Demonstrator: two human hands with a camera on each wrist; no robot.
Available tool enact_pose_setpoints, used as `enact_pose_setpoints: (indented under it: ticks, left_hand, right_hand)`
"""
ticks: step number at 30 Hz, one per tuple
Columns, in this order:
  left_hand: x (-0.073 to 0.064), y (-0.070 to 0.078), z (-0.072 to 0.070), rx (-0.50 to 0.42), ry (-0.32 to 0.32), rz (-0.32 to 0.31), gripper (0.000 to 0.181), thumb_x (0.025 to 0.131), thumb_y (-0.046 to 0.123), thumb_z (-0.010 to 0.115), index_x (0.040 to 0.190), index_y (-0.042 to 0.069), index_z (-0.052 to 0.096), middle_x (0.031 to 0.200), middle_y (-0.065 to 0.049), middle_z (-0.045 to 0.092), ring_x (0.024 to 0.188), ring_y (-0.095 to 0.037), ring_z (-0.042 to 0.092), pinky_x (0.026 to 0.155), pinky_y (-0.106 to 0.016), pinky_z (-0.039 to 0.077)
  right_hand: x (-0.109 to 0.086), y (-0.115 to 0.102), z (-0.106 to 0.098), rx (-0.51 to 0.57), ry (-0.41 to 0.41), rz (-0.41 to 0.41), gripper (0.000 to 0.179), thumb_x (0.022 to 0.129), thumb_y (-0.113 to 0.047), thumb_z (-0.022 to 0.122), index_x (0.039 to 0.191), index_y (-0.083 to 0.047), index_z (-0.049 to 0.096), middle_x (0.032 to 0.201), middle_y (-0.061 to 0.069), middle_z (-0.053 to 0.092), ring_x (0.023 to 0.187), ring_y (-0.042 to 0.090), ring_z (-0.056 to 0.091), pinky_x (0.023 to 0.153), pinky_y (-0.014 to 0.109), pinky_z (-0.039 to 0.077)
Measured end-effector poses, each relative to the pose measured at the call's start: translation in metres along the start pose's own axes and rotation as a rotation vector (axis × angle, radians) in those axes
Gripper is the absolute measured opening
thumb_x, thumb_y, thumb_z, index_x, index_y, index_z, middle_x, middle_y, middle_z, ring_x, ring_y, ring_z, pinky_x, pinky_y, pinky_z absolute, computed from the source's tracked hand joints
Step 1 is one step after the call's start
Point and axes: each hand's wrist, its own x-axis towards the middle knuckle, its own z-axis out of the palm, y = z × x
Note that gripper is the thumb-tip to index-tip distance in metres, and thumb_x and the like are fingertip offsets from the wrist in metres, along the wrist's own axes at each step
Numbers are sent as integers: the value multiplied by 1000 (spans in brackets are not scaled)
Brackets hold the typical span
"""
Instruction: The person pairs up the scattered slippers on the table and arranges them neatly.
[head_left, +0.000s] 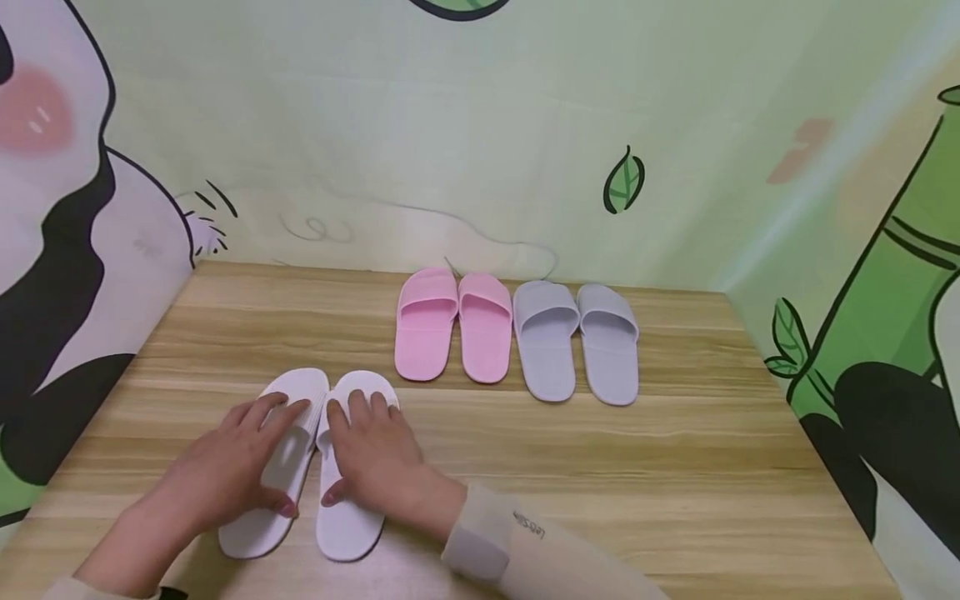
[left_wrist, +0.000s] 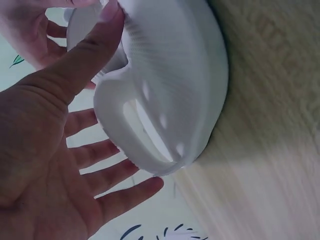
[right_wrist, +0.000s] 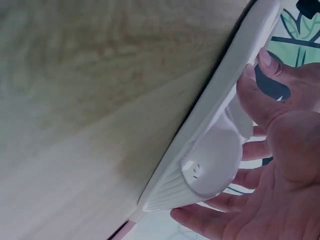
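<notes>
A pair of white slippers lies side by side on the wooden board, toes toward the wall. Over the strap of the left white slipper [head_left: 255,537] lies my left hand [head_left: 217,467], its fingers spread and the thumb at the inner edge. My right hand [head_left: 378,454] rests across the strap of the right white slipper [head_left: 348,537], fingers extended forward, thumb by its inner side. The left wrist view shows straight, spread fingers [left_wrist: 120,200] along the strap. In the right wrist view, the fingertips [right_wrist: 185,217] touch the ribbed strap, which my palm faces.
Pink slippers [head_left: 422,342] and grey slippers [head_left: 547,358] stand as two pairs near the back edge of the wooden board [head_left: 675,483], right of the white pair. Behind rises a green printed wall [head_left: 337,108], with printed side panels left and right.
</notes>
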Motion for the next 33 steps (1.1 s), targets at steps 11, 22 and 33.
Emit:
enact_pose_setpoints:
  ticks: [11, 22, 33]
  left_hand:
    - [-15, 6, 6, -81, -101, -28, 164, 26, 63, 97, 163, 12, 21, 163, -30, 26, 131, -73, 37, 104, -76, 40]
    - [-11, 1, 9, -105, -103, -21, 165, 28, 58, 98, 163, 9, 17, 163, -33, 23, 122, -62, 52, 100, -76, 42]
    - [9, -17, 4, -111, -118, -19, 164, 31, 57, 100, 163, 10, 14, 163, -34, 20, 111, -65, 51, 90, -73, 47]
  right_hand:
    - [-14, -6, -4, 81, -255, -19, 160, 41, -89, 83, 168, -22, 12, 173, 18, 17, 156, 48, 24, 125, 50, 32]
    - [-10, -9, -2, 120, -246, 2, 164, 36, -85, 87, 168, -23, 11, 173, 18, 16, 157, 46, 21, 126, 51, 30]
    - [11, 0, -4, 131, -228, -4, 163, 38, -85, 87, 168, -21, 12, 173, 19, 17, 156, 48, 22, 126, 51, 30]
